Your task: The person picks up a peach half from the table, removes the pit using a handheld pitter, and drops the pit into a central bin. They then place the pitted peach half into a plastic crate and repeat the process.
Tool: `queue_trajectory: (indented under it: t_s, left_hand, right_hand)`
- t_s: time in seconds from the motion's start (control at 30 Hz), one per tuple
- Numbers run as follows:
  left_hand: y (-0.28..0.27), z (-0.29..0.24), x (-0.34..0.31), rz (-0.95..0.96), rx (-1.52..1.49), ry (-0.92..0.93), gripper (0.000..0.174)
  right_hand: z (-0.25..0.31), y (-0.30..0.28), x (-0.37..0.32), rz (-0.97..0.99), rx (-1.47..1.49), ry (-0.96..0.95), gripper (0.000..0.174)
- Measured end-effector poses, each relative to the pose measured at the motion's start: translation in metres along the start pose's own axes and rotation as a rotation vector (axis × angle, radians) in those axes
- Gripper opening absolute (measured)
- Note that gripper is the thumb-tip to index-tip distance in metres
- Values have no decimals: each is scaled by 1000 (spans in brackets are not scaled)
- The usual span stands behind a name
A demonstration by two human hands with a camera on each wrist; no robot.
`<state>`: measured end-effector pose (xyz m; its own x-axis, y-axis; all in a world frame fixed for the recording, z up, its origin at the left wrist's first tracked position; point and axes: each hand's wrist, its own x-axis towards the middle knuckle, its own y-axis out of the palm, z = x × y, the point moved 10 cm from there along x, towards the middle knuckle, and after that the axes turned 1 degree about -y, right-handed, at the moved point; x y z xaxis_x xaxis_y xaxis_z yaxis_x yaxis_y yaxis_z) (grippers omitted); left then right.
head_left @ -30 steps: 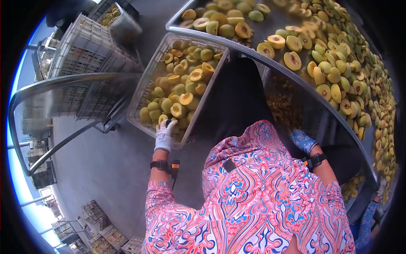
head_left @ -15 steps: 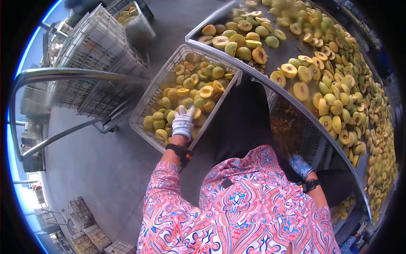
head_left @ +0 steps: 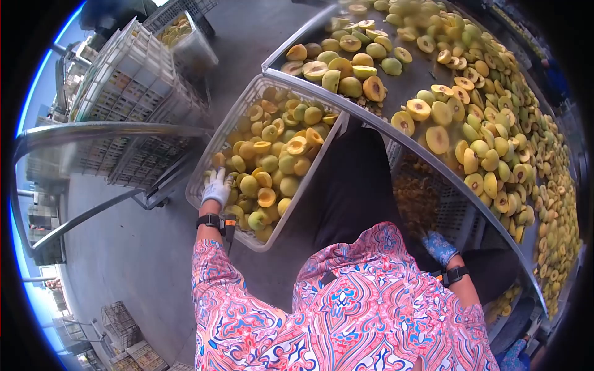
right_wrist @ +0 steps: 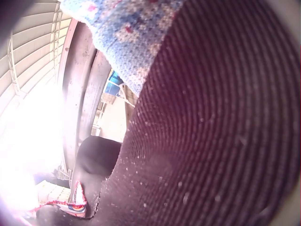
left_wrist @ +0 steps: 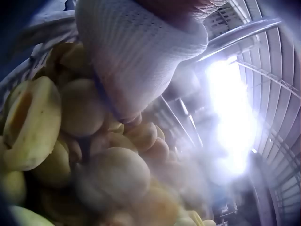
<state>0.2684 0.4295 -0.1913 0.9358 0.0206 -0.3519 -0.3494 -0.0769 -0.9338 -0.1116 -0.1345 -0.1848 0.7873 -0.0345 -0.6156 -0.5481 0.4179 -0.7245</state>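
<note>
Left hand [head_left: 216,187], in a white knit glove, rests on halved yellow fruit [head_left: 272,164] at the near corner of the white lattice plastic crate [head_left: 230,127]. The crate is probably tucked under the steel table [head_left: 405,83] for reach. Its finger curl cannot be told. Right hand [head_left: 440,247], in a blue-patterned glove, hangs beside the dark apron [head_left: 352,185], its grip hidden.

Grey concrete floor [head_left: 142,247], stacked crates [head_left: 124,77] — curved steel rail [head_left: 111,128], glaring daylight

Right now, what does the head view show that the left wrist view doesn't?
Only the head view: the whole crate, the metal table spread with halved fruit, and the blue-gloved right hand. Only the left wrist view: a bright roof overhead. Both: the white-gloved left hand among the crate's yellow fruit.
</note>
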Motion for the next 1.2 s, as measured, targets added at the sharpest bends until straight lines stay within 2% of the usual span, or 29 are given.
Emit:
queue_trajectory:
  t_s: [0.03,0.1,0.13,0.2,0.3,0.33,0.37,0.43,0.5,0.53,0.57,0.6,0.63,0.7,0.73,0.77,0.83,0.9,0.93,1.0,1.07,1.17,1.2]
  left_hand:
    - [17,12,2,32,51,10,54]
    - [17,27,4,-40,-69,36,54]
    - [16,34,9,-67,-46,-12,55]
    - [6,42,22,-137,-4,-114,56]
    - [20,-2,-7,7,53,-72,60]
    - [33,0,-17,-74,33,-44,63]
    - [43,15,-19,-111,-22,-2,64]
    - [26,-2,-31,19,9,-83,67]
    - [21,-8,-10,191,157,-86,71]
    - [-1,-30,-14,275,315,-88,70]
    - [-61,-84,-48,114,324,-69,63]
    - [-89,-117,-46,-60,178,10,55]
    - [-118,-144,-40,-225,22,94,48]
    - [-168,-253,-80,-501,-426,689,31]
    - [-186,-313,-113,-499,-514,845,24]
    - [-191,-365,-136,-461,-539,1007,26]
    - [-184,-459,-176,-274,-507,1171,26]
    - [-157,-532,-197,-166,-232,1209,32]
    - [-134,-562,-194,-174,-78,1205,35]
    - [-105,-596,-196,-148,114,1175,37]
    - [-93,-612,-207,-69,195,1134,38]
    - [-104,-607,-226,56,59,1126,34]
    - [-112,-598,-235,187,-56,1009,36]
  right_hand:
    - [2,2,-1,44,-58,8,41]
    - [3,-7,-2,69,77,137,42]
    - [0,-7,-7,84,141,202,43]
    - [-12,-1,-4,-26,158,136,39]
    - [-19,-5,-3,-155,222,133,40]
    - [-18,-6,-3,-193,259,158,40]
    - [-10,7,2,-115,233,111,42]
    - [-20,19,7,18,180,65,45]
    - [-4,-10,-8,31,208,144,45]
    - [-4,-21,-11,-81,259,138,43]
    - [-5,-27,-13,-185,307,121,41]
    - [-7,-32,-15,-285,350,100,39]
    - [0,-10,-7,-126,269,81,38]
    - [0,32,1,203,110,19,36]
    - [21,6,-15,255,-22,-20,30]
    - [24,2,-9,112,-21,-136,29]
    - [28,-4,-1,-177,-33,-366,28]
    - [47,-34,-18,-411,-46,-498,28]
    - [60,-52,-31,-529,-52,-563,28]
    - [63,-97,-53,-371,286,-290,31]
    - [42,-109,-69,-264,574,56,40]
    - [35,-142,-94,-765,664,-157,46]
    - [33,-149,-97,-627,828,-15,44]
